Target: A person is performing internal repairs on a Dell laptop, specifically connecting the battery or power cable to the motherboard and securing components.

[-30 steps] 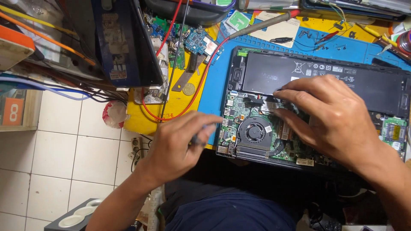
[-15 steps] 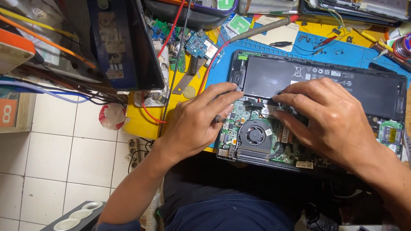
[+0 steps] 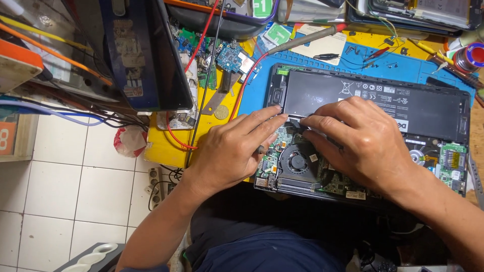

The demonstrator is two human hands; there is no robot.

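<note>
- Head view, surface: cluttered workbench with a blue work mat (image 3: 398, 70) at the far side and a yellow mat (image 3: 166, 146) at the near left. White tiled floor (image 3: 65, 191) shows below the bench edge on the left.
- An opened laptop (image 3: 443, 151), bottom cover off, lies on the blue mat and reaches to the bench's near edge. Long black battery (image 3: 403, 100) fills its far half; round cooling fan (image 3: 297, 162) and green circuit board sit in the near half.
- Left hand (image 3: 234, 148) rests palm down on the laptop's near left corner, fingers loosely together and stretched toward the battery's near edge. A thin dark tool tip shows under its fingers; whether it is gripped, cannot tell.
- Right hand (image 3: 360, 143) lies over the middle of the board, fingers curled, index and thumb tips pinching a small dark part just beside the battery edge. The two hands' fingertips nearly meet there.
- Right hand covers much of the board right of the fan.
- Surroundings: dark blue housing (image 3: 136, 55) stands upright at the far left; small green and blue boards (image 3: 229, 55) beyond the left hand; a red wire (image 3: 176, 138) loops across the yellow mat; a grey-handled probe (image 3: 302, 40) lies on the blue mat.
- A power strip (image 3: 154, 184) lies on the floor, beside the left forearm.
</note>
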